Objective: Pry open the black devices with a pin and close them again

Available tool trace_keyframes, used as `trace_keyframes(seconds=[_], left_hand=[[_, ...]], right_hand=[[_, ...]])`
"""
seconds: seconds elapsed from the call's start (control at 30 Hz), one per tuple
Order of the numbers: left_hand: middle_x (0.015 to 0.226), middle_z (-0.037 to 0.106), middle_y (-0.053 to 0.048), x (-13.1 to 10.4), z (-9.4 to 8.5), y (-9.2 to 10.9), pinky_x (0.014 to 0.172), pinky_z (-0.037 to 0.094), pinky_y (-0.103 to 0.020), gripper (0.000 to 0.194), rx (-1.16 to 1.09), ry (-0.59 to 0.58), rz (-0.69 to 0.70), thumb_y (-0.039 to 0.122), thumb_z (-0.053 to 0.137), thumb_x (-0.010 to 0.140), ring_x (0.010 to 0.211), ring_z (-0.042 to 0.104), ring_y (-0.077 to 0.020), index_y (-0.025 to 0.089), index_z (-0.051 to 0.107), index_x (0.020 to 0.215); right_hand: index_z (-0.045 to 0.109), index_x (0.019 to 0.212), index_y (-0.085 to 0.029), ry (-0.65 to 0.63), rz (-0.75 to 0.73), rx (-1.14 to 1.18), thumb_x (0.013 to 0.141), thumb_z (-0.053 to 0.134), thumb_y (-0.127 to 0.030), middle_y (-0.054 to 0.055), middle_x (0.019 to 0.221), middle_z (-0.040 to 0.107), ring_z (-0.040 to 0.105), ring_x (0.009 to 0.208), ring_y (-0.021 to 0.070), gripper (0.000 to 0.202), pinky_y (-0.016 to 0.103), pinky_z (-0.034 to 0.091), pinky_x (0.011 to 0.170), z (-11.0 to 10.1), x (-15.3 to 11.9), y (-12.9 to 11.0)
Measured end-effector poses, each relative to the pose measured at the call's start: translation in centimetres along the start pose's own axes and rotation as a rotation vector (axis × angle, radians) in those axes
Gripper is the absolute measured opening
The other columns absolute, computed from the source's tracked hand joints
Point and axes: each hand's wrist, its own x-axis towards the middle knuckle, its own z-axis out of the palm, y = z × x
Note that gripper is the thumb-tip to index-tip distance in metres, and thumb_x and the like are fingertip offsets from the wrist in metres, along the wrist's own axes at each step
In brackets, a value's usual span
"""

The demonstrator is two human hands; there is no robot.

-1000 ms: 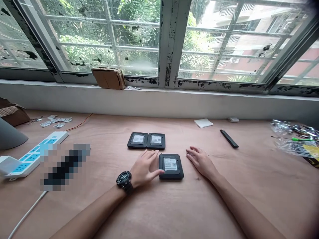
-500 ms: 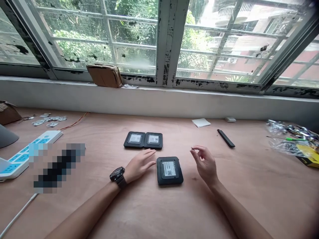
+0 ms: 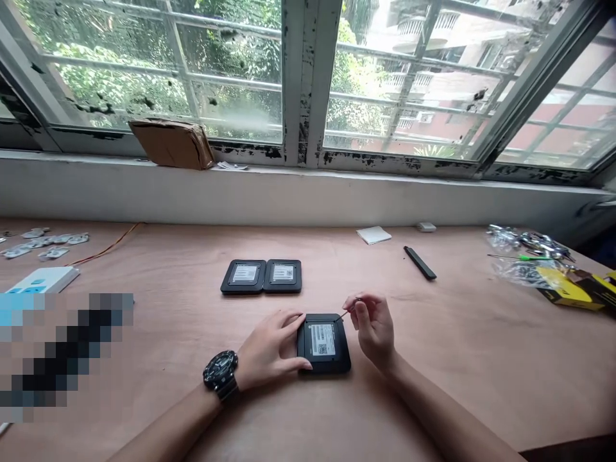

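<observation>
A black, square, drive-like case point(image 3: 315, 366) with rounded corners and a white printed label lies flat on the table between my hands. My left hand point(image 3: 272, 346), wearing a black watch point(image 3: 221, 372) on its wrist, grips the case's left side, fingers at the upper corner and thumb at the lower one. Pinched in my right hand point(image 3: 375, 330) is a thin metal tool point(image 3: 342, 315); its tip meets the case near the upper right corner. My fingers hide most of the tool, so its kind cannot be made out. Two similar labelled cases point(image 3: 264, 292) lie side by side farther back.
A slim black bar point(image 3: 420, 263) and a white pad point(image 3: 374, 235) lie toward the back right. Plastic bags point(image 3: 524, 273) and yellow-black boxes point(image 3: 572, 289) are at the far right. A white power strip point(image 3: 43, 279) and a blurred-out object point(image 3: 62, 353) occupy the left.
My left hand has moved onto the case's left side. My right hand has come left and brought the thin tool to the case's upper right corner. The view has shifted right.
</observation>
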Motion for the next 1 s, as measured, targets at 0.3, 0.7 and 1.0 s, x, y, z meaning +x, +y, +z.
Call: trace_keyframes(seconds=[0.3, 0.7, 1.0], left_hand=[[0.148, 0.051, -0.015, -0.21, 0.17, -0.17, 0.112, 0.045, -0.050, 0.083, 0.041, -0.003, 0.014, 0.067, 0.069, 0.086, 0.133, 0.051, -0.0339, 0.023, 0.044, 0.152], [0.154, 0.047, -0.020, -0.23, 0.01, 0.01, 0.119, 0.033, -0.059, 0.115, 0.100, -0.051, 0.035, 0.085, 0.070, 0.069, 0.139, 0.045, -0.0410, 0.018, 0.037, 0.157], [0.151, 0.050, -0.018, -0.17, -0.07, 0.08, 0.117, 0.036, -0.057, 0.111, 0.102, -0.008, 0.076, 0.082, 0.072, 0.070, 0.136, 0.049, -0.0406, 0.021, 0.038, 0.156]], right_hand=[[0.053, 0.112, -0.028, -0.050, -0.043, 0.006, 0.106, 0.051, -0.028, 0.001, 0.090, 0.067, 0.050, 0.058, 0.0107, 0.006, 0.023, 0.040, 0.047, 0.47, 0.04, -0.47], [0.054, 0.112, -0.027, -0.081, -0.056, -0.063, 0.105, 0.053, -0.030, 0.002, 0.094, 0.069, 0.052, 0.058, 0.0116, 0.008, 0.026, 0.045, 0.050, -0.01, 0.41, -0.37], [0.057, 0.109, -0.026, -0.134, -0.008, -0.094, 0.104, 0.054, -0.032, 0.004, 0.101, 0.068, 0.054, 0.062, 0.0118, 0.009, 0.027, 0.047, 0.053, 0.29, 0.70, -0.86]])
